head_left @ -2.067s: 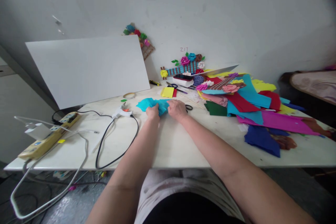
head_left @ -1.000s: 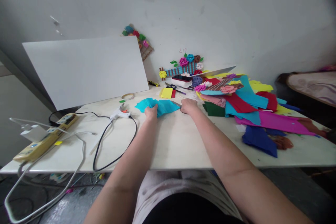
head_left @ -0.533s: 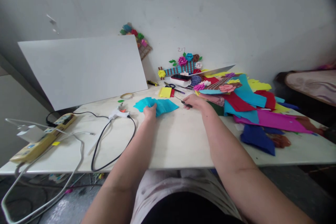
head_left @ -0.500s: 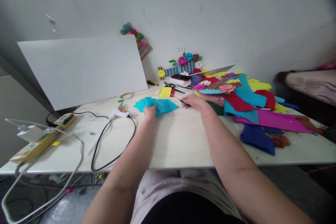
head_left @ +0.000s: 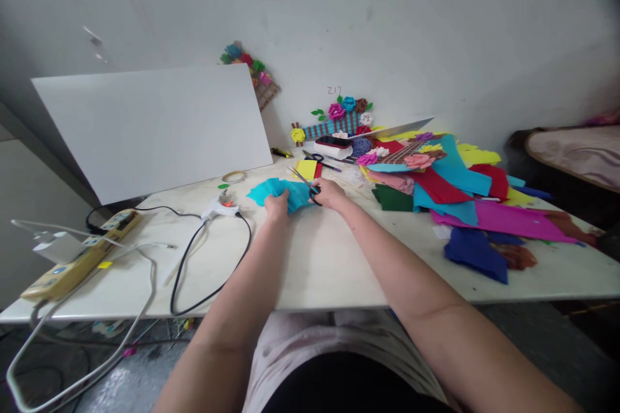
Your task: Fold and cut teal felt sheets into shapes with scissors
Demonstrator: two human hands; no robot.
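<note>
A turquoise felt piece (head_left: 271, 191) lies on the white table (head_left: 314, 258). My left hand (head_left: 277, 205) is closed on its near edge and pins it down. My right hand (head_left: 329, 193) is closed round the black handles of a pair of scissors (head_left: 305, 182). The blades are parted and point up and away over the right side of the felt.
A heap of coloured felt sheets (head_left: 465, 200) fills the right of the table, with felt flowers (head_left: 346, 110) by the wall. A glue gun (head_left: 220, 208) and its black cable lie to the left. A power strip (head_left: 80, 255), a white board (head_left: 155, 129) and tape (head_left: 236, 176) are also there.
My right hand reached right to the scissors beside the felt heap, picked them up and came back to the turquoise felt. My left hand stayed on the felt.
</note>
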